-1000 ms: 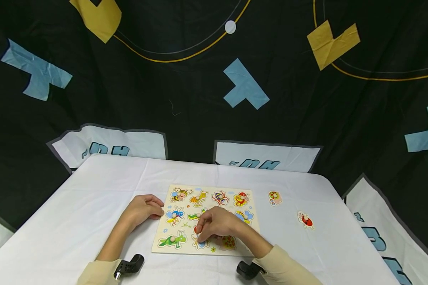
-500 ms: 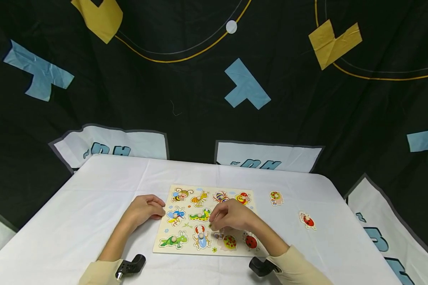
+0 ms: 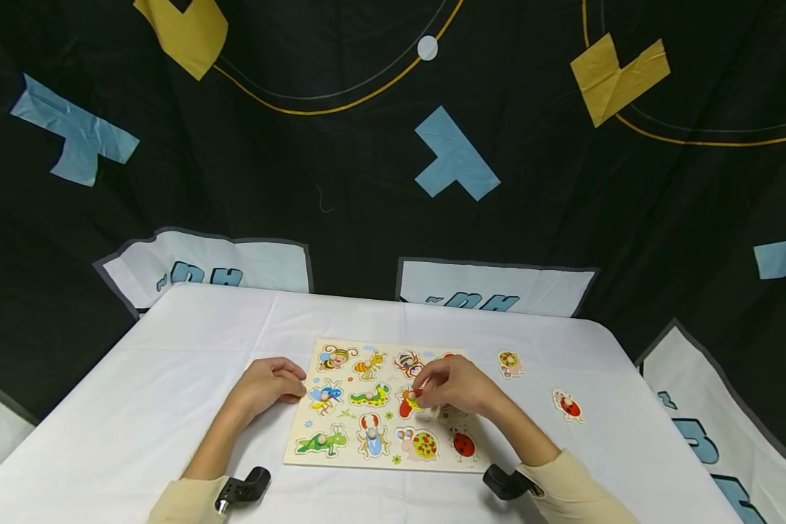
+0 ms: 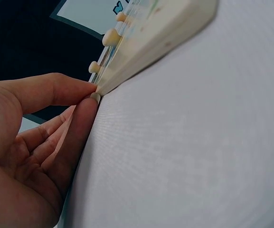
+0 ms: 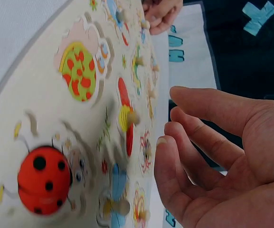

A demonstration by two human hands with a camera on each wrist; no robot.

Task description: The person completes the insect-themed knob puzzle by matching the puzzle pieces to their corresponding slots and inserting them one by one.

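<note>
A wooden knob puzzle board with insect pictures lies on the white table. My left hand is at its left side; in the left wrist view thumb and forefinger tips touch the board's edge. My right hand hovers over the board's right part, beside a red and yellow butterfly piece. In the right wrist view its fingers are loosely bent, apart from the thumb, with nothing between them. The snail recess and ladybug recess show printed pictures without knobs.
A loose snail piece and a loose ladybug piece lie on the tablecloth right of the board. A black curtain with taped shapes hangs behind the table. Black camera mounts sit on both wrists.
The right hand has moved up and to the right, from over the stag beetle piece to beside the butterfly, uncovering the beetle, snail and ladybug pictures. The left hand stays at the board's edge.
</note>
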